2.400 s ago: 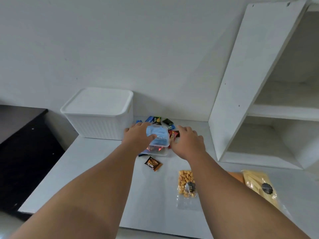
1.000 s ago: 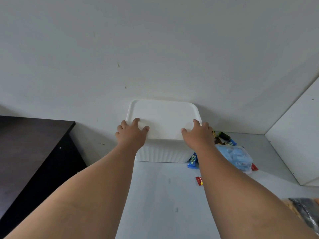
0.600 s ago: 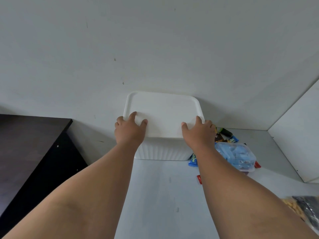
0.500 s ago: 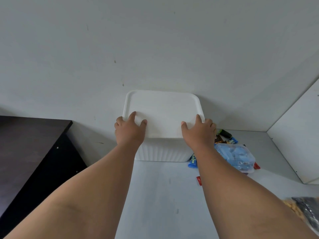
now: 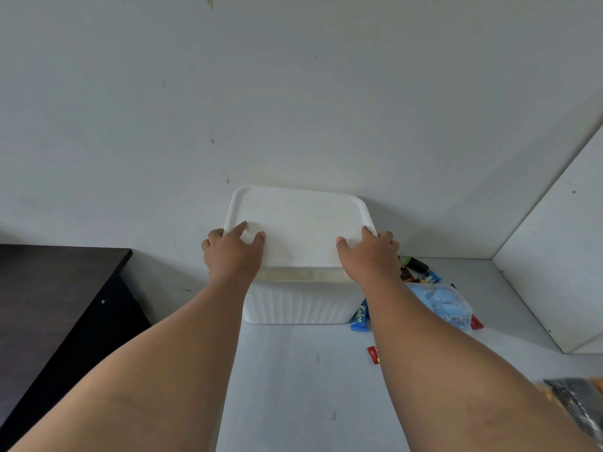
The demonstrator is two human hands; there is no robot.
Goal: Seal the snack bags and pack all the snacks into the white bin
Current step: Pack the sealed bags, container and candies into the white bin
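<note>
The white ribbed bin (image 5: 298,303) stands against the wall on the grey table. Its flat white lid (image 5: 300,225) is tilted up at the front, leaving a gap above the bin's rim. My left hand (image 5: 232,252) grips the lid's left front corner and my right hand (image 5: 370,254) grips its right front corner. To the right of the bin lie a clear bag of blue snacks (image 5: 443,303), a blue Kalpa bar (image 5: 359,316), several small wrapped sweets (image 5: 419,270) and a small red packet (image 5: 373,354).
A dark cabinet (image 5: 55,308) stands left of the table, lower than it. A white shelf panel (image 5: 554,256) leans at the right. A clipped snack bag (image 5: 577,407) shows at the lower right edge. Bare table lies in front of the bin.
Both hands left the blue bag and took hold of the bin's lid. The lid's front edge has since lifted off the bin.
</note>
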